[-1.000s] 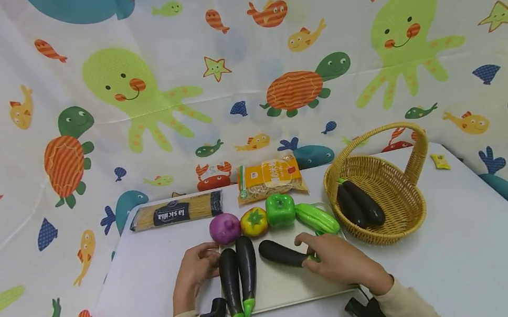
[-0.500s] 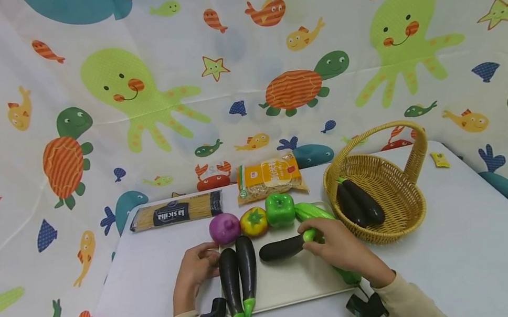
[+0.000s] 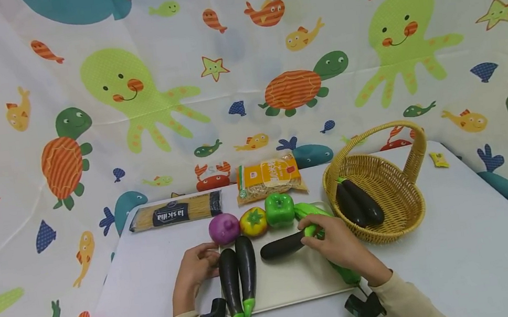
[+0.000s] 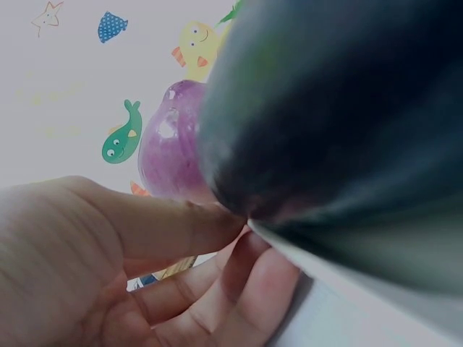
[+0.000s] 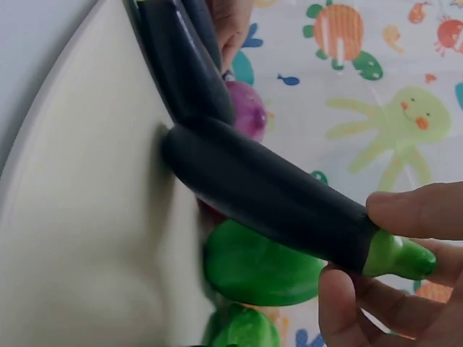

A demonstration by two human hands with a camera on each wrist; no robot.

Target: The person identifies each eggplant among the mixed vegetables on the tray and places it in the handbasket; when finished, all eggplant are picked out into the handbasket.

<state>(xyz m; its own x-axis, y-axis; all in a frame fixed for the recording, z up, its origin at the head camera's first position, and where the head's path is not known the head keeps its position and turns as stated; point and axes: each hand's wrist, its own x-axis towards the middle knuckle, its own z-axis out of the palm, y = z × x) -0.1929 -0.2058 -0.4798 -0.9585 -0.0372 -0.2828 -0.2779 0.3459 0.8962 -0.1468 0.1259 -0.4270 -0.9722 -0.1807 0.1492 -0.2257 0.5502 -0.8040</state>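
Note:
My right hand (image 3: pixel 343 245) pinches a dark eggplant (image 3: pixel 281 247) near its green stem end, over the pale tray (image 3: pixel 298 282). In the right wrist view, thumb and fingers of that hand (image 5: pixel 398 300) are on opposite sides of the eggplant (image 5: pixel 260 188), whose far tip meets another eggplant (image 5: pixel 181 65). Two eggplants (image 3: pixel 230 283) (image 3: pixel 247 265) lie side by side at the tray's left, stems toward me. My left hand (image 3: pixel 196 271) is beside them; the left wrist view shows its thumb and fingers (image 4: pixel 166 267) pinching the tray's edge (image 4: pixel 347 285).
Behind the tray's back edge are a purple onion (image 3: pixel 224 228), a yellow-red pepper (image 3: pixel 254 222) and a green pepper (image 3: pixel 280 210). Green vegetables (image 3: pixel 346 274) show around my right hand. A wicker basket (image 3: pixel 402 203) holds two eggplants. Spaghetti (image 3: pixel 175 211) and an orange bag (image 3: pixel 269 177) lie farther back.
My right hand has shifted slightly up, lifting the eggplant's stem end in view so it lies more level. A green vegetable shows below that hand. My left hand has stayed put.

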